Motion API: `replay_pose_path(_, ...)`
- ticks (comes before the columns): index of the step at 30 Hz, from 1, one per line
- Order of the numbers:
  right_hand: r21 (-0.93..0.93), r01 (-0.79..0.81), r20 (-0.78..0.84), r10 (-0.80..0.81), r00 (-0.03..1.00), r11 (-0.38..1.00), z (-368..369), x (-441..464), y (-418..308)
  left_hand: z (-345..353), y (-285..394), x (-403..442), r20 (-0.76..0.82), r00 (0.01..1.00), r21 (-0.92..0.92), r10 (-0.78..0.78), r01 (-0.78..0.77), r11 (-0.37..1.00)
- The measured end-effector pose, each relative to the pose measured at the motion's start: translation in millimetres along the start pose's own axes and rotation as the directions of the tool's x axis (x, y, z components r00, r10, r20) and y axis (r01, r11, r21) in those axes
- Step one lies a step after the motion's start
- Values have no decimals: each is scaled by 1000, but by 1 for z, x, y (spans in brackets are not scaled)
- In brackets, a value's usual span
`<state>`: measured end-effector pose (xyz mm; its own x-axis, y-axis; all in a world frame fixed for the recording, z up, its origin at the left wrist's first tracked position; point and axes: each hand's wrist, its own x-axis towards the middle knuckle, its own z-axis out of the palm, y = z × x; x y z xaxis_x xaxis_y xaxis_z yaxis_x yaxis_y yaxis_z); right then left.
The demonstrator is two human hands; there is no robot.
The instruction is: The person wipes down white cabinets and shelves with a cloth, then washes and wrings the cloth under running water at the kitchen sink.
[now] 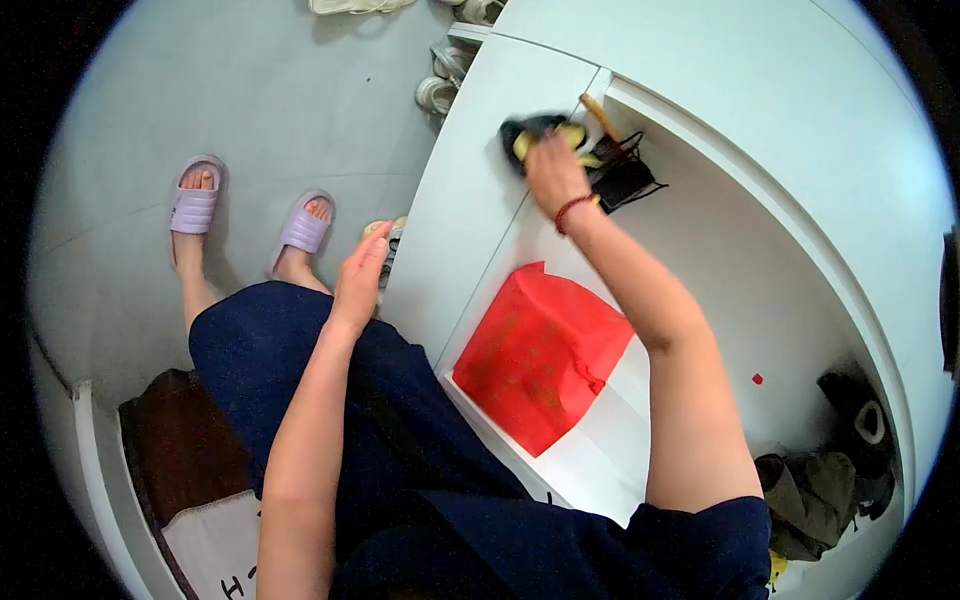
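My right hand (556, 178) reaches to the far end of the white cabinet niche, a red bracelet on its wrist. It grips a dark item with yellow parts (533, 136), which is blurred, so its kind is unclear. Beside the hand lie a black strappy thing (625, 184) and a curved tan handle (600, 118). My left hand (360, 280) hovers by the cabinet's front edge, fingers stretched out, holding nothing. A red bag (540, 350) lies flat in the niche, below my right forearm.
Dark clothing (812, 500) and a black item (858, 415) are heaped at the niche's right end. A small red bit (757, 379) lies on the niche surface. Shoes (436, 94) stick out under the cabinet. Lilac slippers (300, 225) are on my feet on the grey floor (270, 90).
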<state>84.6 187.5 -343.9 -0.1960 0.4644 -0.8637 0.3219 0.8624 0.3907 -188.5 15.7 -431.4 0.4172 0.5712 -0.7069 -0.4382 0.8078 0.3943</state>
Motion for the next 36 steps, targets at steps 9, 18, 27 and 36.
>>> replay_pose_path(9,14,-147,-110,148,983,989,-9,32,57,40,-45,-16,170,972,232,-165,124,965)
replay_pose_path(18,174,-102,-83,118,990,980,-12,29,58,51,-52,-9,242,960,433,-138,20,901)
replay_pose_path(27,383,156,-92,-130,987,911,3,-14,-8,61,-50,1,241,962,357,-127,34,933)
replay_pose_path(36,100,-198,-140,210,968,975,11,115,20,115,-110,15,360,902,490,-237,34,871)
